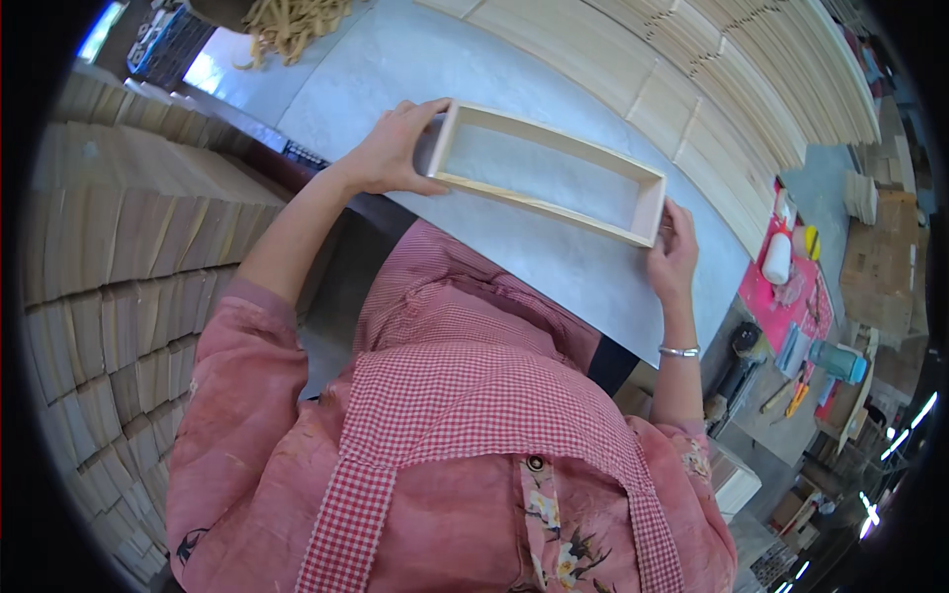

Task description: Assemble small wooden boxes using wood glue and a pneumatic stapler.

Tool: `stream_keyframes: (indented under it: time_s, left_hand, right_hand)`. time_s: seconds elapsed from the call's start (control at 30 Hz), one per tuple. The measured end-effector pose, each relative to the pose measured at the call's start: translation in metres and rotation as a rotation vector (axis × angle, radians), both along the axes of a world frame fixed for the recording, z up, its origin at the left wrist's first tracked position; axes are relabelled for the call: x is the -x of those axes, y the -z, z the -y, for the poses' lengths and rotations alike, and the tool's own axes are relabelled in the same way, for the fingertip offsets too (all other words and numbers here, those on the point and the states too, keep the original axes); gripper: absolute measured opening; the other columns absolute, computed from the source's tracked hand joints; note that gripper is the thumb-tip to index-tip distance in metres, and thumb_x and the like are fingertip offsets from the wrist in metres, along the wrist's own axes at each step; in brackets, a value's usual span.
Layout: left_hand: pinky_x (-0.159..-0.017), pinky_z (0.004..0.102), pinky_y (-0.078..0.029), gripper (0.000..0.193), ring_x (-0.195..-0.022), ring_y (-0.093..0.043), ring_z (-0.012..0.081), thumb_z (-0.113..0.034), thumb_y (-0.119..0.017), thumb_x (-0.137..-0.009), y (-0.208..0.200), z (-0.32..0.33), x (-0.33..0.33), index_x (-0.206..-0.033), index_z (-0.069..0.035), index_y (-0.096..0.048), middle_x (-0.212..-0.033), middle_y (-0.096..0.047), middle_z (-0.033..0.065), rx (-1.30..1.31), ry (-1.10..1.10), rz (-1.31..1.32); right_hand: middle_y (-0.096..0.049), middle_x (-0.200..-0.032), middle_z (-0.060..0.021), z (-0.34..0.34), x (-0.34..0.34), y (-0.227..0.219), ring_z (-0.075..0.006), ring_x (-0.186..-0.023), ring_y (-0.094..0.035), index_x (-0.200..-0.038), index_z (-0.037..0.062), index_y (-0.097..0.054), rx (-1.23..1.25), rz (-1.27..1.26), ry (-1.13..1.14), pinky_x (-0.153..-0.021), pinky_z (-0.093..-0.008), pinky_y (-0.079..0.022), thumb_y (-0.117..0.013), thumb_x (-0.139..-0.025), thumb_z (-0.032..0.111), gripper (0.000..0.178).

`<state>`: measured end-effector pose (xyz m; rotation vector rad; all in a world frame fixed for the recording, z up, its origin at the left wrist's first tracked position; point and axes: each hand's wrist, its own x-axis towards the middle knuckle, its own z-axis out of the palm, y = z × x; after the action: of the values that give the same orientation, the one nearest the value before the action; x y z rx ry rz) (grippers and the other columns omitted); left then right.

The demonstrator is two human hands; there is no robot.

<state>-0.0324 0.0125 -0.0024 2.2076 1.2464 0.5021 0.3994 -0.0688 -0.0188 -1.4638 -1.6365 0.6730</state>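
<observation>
A long rectangular frame of pale wood lies flat on the grey worktable, open in the middle so the tabletop shows through. My left hand grips its left short end, thumb along the near side and fingers over the top corner. At the frame's right end my right hand holds the near corner, with a silver bracelet on that wrist.
Rows of pale wooden slats are stacked along the table's far side. Tall stacks of small wood boards rise at my left. A pink tray with a white bottle and tools sits at the right. A bundle of rubber bands lies far left.
</observation>
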Motion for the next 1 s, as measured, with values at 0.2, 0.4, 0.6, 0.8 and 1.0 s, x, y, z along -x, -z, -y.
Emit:
stream_keyframes:
  time_s: [0.2, 0.4, 0.6, 0.8, 1.0]
  left_hand:
    - [-0.091, 0.0357, -0.047, 0.081, -0.102, -0.057, 0.0286, -0.017, -0.079, -0.073, 0.011, 0.012, 0.008, -0.146, -0.006, -0.045, -0.126, -0.061, 0.0136, -0.123, -0.055, 0.069]
    - [-0.069, 0.0240, -0.048, 0.040, -0.080, -0.058, 0.0167, -0.011, -0.070, -0.084, -0.007, 0.020, 0.002, -0.122, -0.002, -0.063, -0.105, -0.066, 0.0121, 0.472, -0.316, 0.593]
    - [-0.056, 0.0155, -0.041, 0.011, -0.062, -0.052, 0.0052, -0.011, -0.064, -0.093, -0.017, 0.018, -0.002, -0.097, -0.002, -0.070, -0.081, -0.065, 0.0040, 0.909, -0.425, 0.697]
    - [-0.052, 0.0139, -0.038, 0.011, -0.056, -0.049, 0.0034, -0.011, -0.065, -0.094, -0.014, 0.009, 0.008, -0.088, -0.004, -0.070, -0.073, -0.064, 0.0015, 1.093, -0.360, 0.748]
    - [-0.052, 0.0134, -0.039, 0.009, -0.056, -0.050, 0.0027, -0.009, -0.066, -0.093, -0.015, 0.006, 0.005, -0.087, -0.003, -0.070, -0.072, -0.063, 0.0016, 1.080, -0.355, 0.679]
  right_hand:
    - [-0.063, -0.108, -0.0094, 0.012, 0.024, -0.027, -0.0226, -0.096, -0.062, -0.115, 0.0014, -0.066, -0.192, 0.267, 0.378, -0.088, -0.0323, -0.051, -0.064, -0.085, -0.002, 0.030]
    - [-0.060, -0.123, -0.0129, -0.024, 0.159, -0.051, -0.0294, -0.108, -0.060, -0.123, 0.0014, -0.064, -0.319, 0.288, -0.131, -0.094, -0.0366, -0.049, -0.072, -0.083, 0.010, 0.042]
    - [-0.059, -0.131, -0.0118, -0.057, 0.224, -0.032, -0.0305, -0.120, -0.055, -0.131, 0.0042, -0.059, -0.384, 0.620, -0.181, -0.107, -0.0484, -0.039, -0.068, -0.089, 0.035, 0.053]
    - [-0.058, -0.136, -0.0099, -0.058, 0.227, -0.033, -0.0298, -0.124, -0.053, -0.138, 0.0059, -0.054, -0.314, 0.709, -0.219, -0.113, -0.0517, -0.031, -0.057, -0.094, 0.048, 0.062]
    - [-0.058, -0.132, -0.0103, -0.059, 0.227, -0.033, -0.0301, -0.121, -0.054, -0.134, 0.0050, -0.057, -0.342, 0.687, -0.213, -0.111, -0.0535, -0.033, -0.064, -0.090, 0.043, 0.059]
